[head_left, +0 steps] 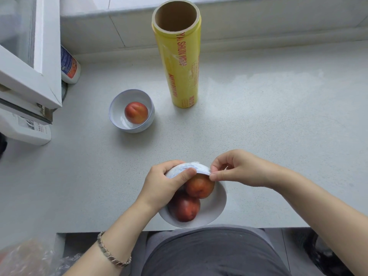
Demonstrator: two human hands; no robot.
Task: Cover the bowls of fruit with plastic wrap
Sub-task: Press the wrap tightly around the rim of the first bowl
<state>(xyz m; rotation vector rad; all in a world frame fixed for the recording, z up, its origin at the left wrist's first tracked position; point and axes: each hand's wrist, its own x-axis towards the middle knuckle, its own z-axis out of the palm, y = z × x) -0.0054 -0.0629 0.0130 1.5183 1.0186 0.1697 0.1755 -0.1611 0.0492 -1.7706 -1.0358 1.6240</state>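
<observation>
A white bowl [215, 212] with two red-orange fruits [200, 186] is tilted toward me at the counter's near edge. My left hand [167, 182] grips its far rim, thumb over the edge. My right hand [237, 170] pinches clear plastic wrap [191, 167] at the rim's far right. The film lies over the bowl's far side; how far it spreads over the fruit I cannot tell. A second white bowl [117, 114] with one fruit [136, 112] stands uncovered further back on the left. The yellow plastic wrap roll [179, 62] stands upright behind it.
A grey speckled counter [268, 120] runs to a tiled back ledge. A white window frame [33, 62], a bottle [69, 65] and a white container [25, 130] crowd the left. A crumpled plastic bag [29, 257] lies at lower left, below the counter edge.
</observation>
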